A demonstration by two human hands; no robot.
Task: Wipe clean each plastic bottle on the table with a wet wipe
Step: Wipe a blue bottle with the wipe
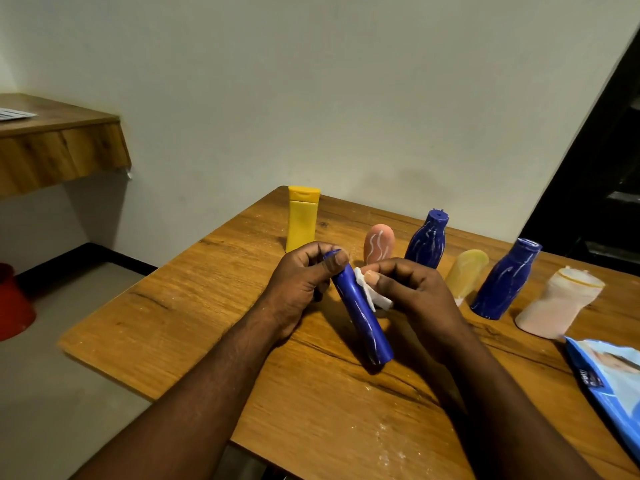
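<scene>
Left grip (pixel 301 275) is curled round the upper end of a slim blue bottle (pixel 363 317), with the thumb lying over the bottle's top. Right grip (pixel 412 285) pinches a small white wet wipe (pixel 372 294) between thumb and fingers and presses it against the bottle's side, just below the left grip. The bottle slants, upper end away from the person and lower end down toward the wooden tabletop (pixel 194 306). Whether that end touches the wood cannot be told. Thin white streaks run along the bottle's lower half.

Behind the hands a row of other bottles stands on the tabletop. A yellow bottle (pixel 302 223) with a flip cap stands upright near the far left corner. To its right is a salmon-pink bottle (pixel 378 244) marked with white wavy lines, partly hidden by the hands. Next come a dark blue bottle (pixel 426 242) with white streaks, a pale yellow bottle (pixel 465 271), a second dark blue bottle (pixel 504 278) that is also streaked, and a translucent pinkish bottle (pixel 557 303). The last three stand just beside one another.

A light blue wipes packet (pixel 609 375) lies at the right edge of the tabletop, near the translucent bottle. On the floor at far left sits a red bucket (pixel 14 299), below a wooden wall shelf (pixel 59 150).
</scene>
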